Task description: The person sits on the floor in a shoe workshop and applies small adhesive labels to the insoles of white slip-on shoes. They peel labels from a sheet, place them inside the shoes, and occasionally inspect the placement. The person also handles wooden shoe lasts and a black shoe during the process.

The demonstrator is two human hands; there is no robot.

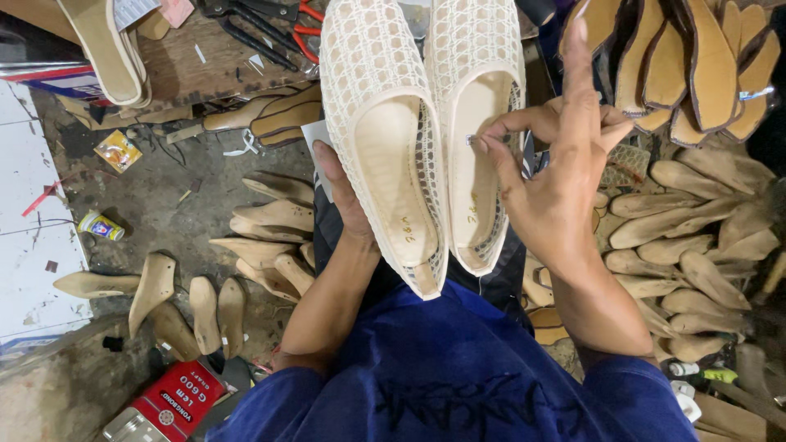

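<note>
— Holding both at once, is that right?

— Yes. The left hand [348, 200] grips the pair of cream mesh shoes [422, 131] from below, thumb up along the outer side of the left-hand shoe, with a white slip of card [315, 135] tucked behind. The pair hangs in the air above the lap, soles away, openings facing the camera.

— And the right hand [561, 176]?

— Thumb and one finger are pinched narrowly at the insole of the right-hand shoe, on something tiny I cannot make out; the other fingers are spread wide and high.

— What could go wrong?

— My guess: one hand carries both shoes, so a slack grip could let them slide apart and one drop onto the dirty floor [164, 196] among the wooden lasts [262, 237]. The open weave looks delicate, too; a fingernail snagging it while pressing inside might pull a thread.

— Anything nearby to mind?

— A red glue tin [176, 401] lies near the floor's lower left edge, and a stack of brown insoles [696, 65] sits at upper right. Both are well apart from the hands.
</note>
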